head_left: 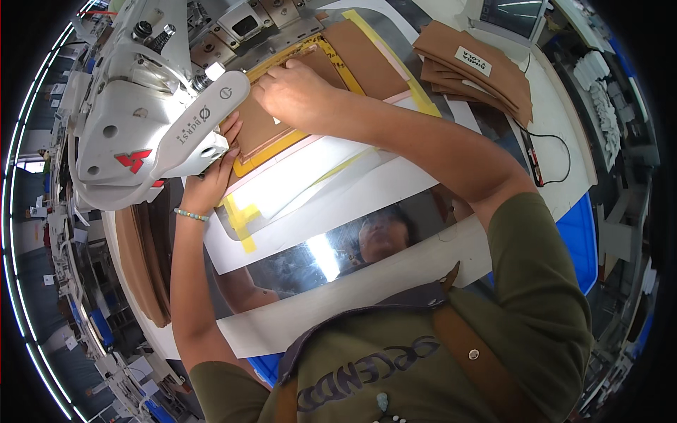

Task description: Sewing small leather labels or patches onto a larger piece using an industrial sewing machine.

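A yellow-edged rectangular frame point(356, 79) lies around brown sheet material point(264, 134) under the sewing machine's head point(190, 134). My right hand point(293, 95) rests over the brown sheet inside the frame, its fingers bent down and drawn together near the frame's far side. Whatever may be between those fingertips is hidden. At the frame's left end lies my left hand point(214, 176), fingers and thumb apart against the brown sheet. The white machine head covers part of that hand. A beaded bracelet is on the left wrist.
Stacked brown pieces with a white label point(472, 60) lie at the far right, beside a screen point(511, 14). More brown pieces point(144, 261) hang at the left edge. A black-and-red tool point(534, 166) with a cable lies right. Near me is a shiny metal plate point(303, 264).
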### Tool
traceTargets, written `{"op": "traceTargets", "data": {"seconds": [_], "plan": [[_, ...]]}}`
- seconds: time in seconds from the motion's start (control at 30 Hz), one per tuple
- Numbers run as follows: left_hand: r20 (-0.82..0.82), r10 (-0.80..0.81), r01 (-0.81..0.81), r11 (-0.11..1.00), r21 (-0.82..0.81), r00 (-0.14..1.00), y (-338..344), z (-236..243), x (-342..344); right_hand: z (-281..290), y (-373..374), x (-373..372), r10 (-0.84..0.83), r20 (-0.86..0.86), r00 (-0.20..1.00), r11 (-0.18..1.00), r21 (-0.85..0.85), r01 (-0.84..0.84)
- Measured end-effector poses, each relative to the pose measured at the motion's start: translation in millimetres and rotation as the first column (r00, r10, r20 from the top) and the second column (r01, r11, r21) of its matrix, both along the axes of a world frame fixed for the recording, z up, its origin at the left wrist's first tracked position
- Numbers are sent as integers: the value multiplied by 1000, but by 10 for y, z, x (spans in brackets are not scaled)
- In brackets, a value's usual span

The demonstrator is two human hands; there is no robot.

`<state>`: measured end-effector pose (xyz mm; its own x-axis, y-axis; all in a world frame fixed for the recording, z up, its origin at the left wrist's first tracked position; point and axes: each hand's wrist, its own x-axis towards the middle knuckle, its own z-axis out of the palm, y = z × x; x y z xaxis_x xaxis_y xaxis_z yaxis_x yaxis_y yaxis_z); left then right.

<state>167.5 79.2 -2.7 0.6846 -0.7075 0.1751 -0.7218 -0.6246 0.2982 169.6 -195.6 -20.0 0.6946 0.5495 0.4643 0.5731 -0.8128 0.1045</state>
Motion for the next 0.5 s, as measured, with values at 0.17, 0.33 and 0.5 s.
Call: {"op": "traceTargets", "data": {"seconds": [0.17,0.33,0.5], "plan": [[55,-27,26,999,27,998,-24,10,7,69,-82,38,44,-27,999,998,36,-43],[-71,-17,10,995,-99,997,-38,2,-11,163,-165,-2,-64,-238,969,997,-51,54],[-5,-26,26,999,-26,1000,-21,-13,20,225,-199,138,-30,-435,900,998,44,54]]}}
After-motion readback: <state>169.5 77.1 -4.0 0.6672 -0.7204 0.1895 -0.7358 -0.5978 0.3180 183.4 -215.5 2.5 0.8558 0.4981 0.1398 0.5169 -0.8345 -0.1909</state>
